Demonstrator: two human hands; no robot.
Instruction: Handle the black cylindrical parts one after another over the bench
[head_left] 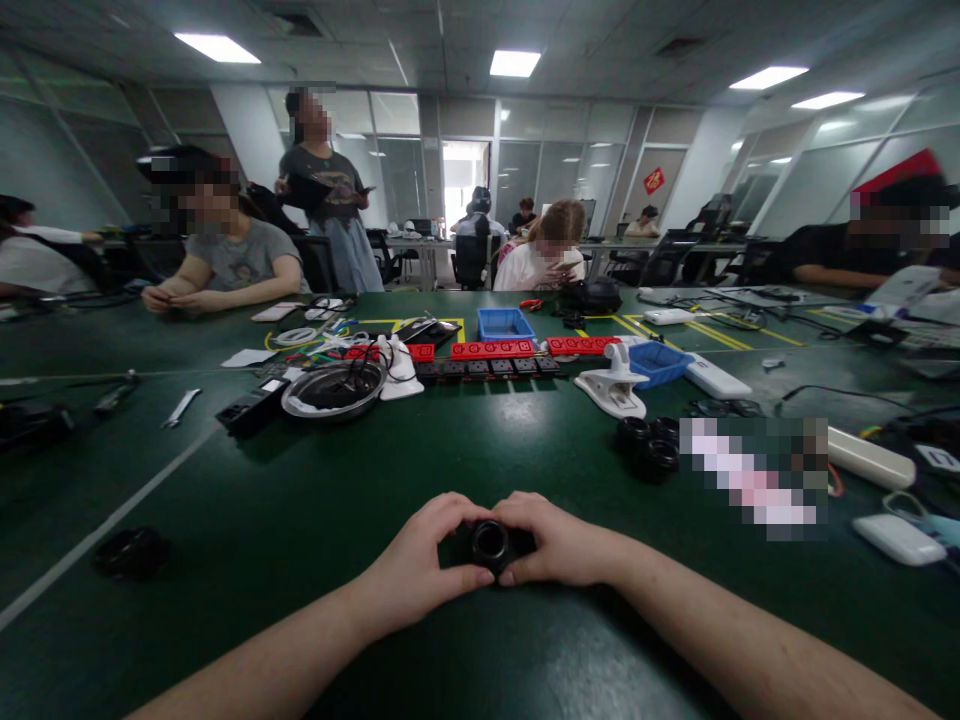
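Note:
A small black round part (490,543) with a hollow middle rests low over the green table (315,520), close in front of me. My left hand (424,560) grips it from the left and my right hand (559,545) from the right, fingers curled round it and thumbs meeting beneath. Both forearms lie on the table. More black round parts (649,445) of the same kind stand in a cluster further back on the right. A flat black round piece (131,552) lies alone at the near left.
Behind are a metal bowl (335,388), red and black power strips (491,350), two blue bins (505,324), a white clamp (616,385) and white plastic housings (898,538) at right. Other people sit around the table and one stands at the back left.

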